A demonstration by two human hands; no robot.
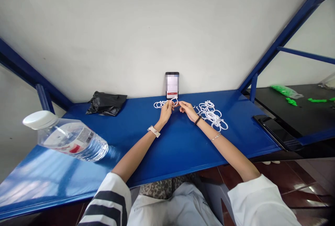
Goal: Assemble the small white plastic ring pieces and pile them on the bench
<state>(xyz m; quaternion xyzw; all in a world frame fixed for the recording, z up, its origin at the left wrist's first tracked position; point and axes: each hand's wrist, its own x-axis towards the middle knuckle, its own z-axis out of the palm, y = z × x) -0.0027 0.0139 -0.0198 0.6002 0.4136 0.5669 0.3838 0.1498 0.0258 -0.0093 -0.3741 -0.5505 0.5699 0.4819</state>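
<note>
My left hand (165,112) pinches a white plastic ring (176,101) between thumb and fingers, holding it up over the table. Close by on its right is my right hand (187,110), its thumb and index finger closed near the ring's edge; I cannot make out what they hold, if anything. Several more white rings (159,104) lie just left of my left hand. A larger loose pile of white rings (210,114) spreads out to the right of my right hand, some overlapping.
A phone (172,85) leans upright on the wall behind my hands. The blue table (167,156) also bears a black plastic bag (106,103) and a water bottle (73,140) at left. Blue frame bars (277,37) rise at both sides. Green items (286,91) lie on a black surface at right.
</note>
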